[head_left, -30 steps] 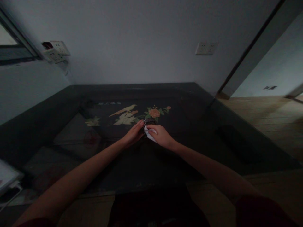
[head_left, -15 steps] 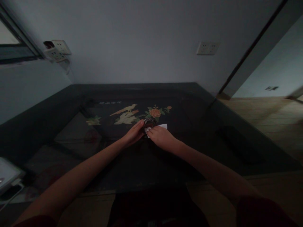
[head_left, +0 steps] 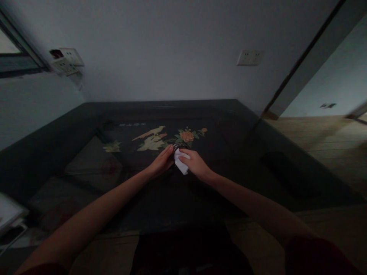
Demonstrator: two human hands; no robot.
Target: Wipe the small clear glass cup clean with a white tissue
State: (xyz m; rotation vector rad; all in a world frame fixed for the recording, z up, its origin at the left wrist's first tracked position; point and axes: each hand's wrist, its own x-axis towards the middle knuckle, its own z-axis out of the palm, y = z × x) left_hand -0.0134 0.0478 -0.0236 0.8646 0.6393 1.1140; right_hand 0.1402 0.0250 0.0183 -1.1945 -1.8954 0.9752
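A small dark round object (head_left: 178, 146), too dim to name, stands on the black table (head_left: 235, 126) near the painted bird and flower picture (head_left: 160, 139). My left hand (head_left: 161, 162) is curled against its left side and grips it. My right hand (head_left: 195, 164) pinches a white cloth or tissue (head_left: 180, 162) and presses it on the object's near right side. Both forearms reach in from the bottom of the view.
The glossy table fills the corner between two walls. Wall sockets (head_left: 250, 57) sit on the far wall, more sockets (head_left: 66, 61) on the left wall. A flat dark object (head_left: 282, 172) lies at the table's right. White things (head_left: 10, 215) lie at the left edge. Wooden floor (head_left: 323, 137) runs to the right.
The white cloth lay spread to the right of the object half a second ago. Now it is bunched under my right fingers against the object's near side. My left hand stayed in place.
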